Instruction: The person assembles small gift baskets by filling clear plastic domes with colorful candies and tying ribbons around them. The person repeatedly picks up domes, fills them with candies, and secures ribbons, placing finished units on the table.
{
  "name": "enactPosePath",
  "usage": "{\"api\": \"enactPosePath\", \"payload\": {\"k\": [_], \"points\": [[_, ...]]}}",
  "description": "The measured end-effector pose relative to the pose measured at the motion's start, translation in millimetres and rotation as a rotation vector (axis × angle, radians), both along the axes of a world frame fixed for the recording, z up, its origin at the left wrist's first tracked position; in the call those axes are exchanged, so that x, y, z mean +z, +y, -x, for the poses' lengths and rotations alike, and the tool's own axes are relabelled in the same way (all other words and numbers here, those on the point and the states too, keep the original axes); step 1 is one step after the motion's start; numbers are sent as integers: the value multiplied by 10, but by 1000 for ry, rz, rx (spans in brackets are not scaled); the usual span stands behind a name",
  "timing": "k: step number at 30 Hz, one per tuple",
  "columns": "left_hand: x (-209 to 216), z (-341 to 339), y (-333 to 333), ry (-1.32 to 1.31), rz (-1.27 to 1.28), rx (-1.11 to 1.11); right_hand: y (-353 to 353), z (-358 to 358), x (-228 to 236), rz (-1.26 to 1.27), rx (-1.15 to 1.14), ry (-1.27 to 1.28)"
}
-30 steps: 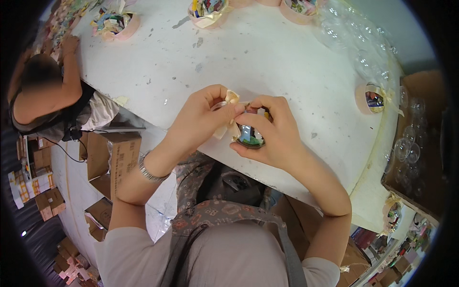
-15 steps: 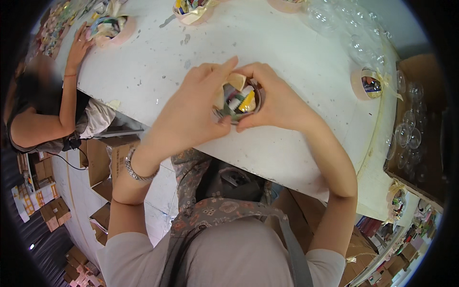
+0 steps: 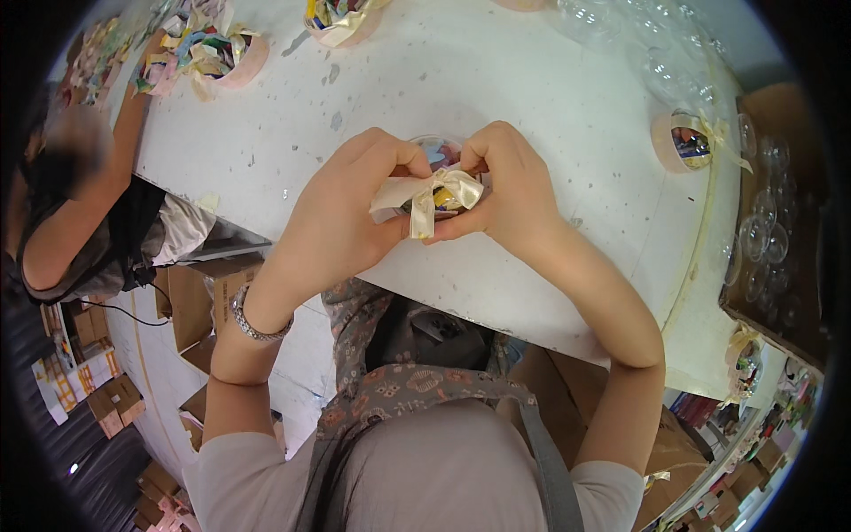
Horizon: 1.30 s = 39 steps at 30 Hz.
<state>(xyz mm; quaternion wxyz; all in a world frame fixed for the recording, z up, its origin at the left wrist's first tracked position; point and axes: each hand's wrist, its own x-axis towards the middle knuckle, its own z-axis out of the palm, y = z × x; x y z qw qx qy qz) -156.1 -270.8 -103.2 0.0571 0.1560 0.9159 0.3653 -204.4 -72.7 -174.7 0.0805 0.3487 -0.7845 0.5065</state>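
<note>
Just in front of me, a small round tub (image 3: 434, 149) of colourful wrapped pieces is between my hands, over the white table. Across it lies a cream satin ribbon bow (image 3: 459, 188), its tails hanging toward me. My left hand (image 3: 341, 204) is closed at the left side, thumb and fingertips on the ribbon and tub. On the other side my right hand (image 3: 519, 191) is closed too, fingertips by the bow's right loop and thumb below it. The fingers partly hide the tub's rim.
The white table (image 3: 567, 293) has similar bowed tubs at far left (image 3: 253, 64), back (image 3: 355, 34) and right (image 3: 678, 146). Clear plastic domes (image 3: 669, 80) gather back right, beside a cardboard box (image 3: 798, 124) holding more. A co-worker's arm (image 3: 93, 208) reaches in from the left.
The tub has turned between my hands, and the cream bow now faces up toward me. My fingers have curled in on it. The co-worker's hand has moved at the far left tubs.
</note>
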Motion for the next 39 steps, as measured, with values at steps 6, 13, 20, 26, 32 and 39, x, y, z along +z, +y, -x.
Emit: {"api": "enactPosePath", "payload": {"k": [6, 13, 20, 26, 32, 39], "points": [[-157, 40, -61, 238, -106, -28, 40, -27, 1, -17, -32, 58], [-575, 93, 13, -171, -548, -82, 316, 7, -47, 74, 155, -370], [-521, 70, 43, -100, -261, -131, 407, 85, 11, -11, 174, -6], [-602, 117, 117, -66, -365, -125, 277, -27, 70, -32, 108, 195], [-535, 139, 116, -197, -413, -168, 295, 51, 65, -68, 185, 195], [-594, 163, 80, 8, -202, -309, 379, 18, 50, -20, 177, 189]]}}
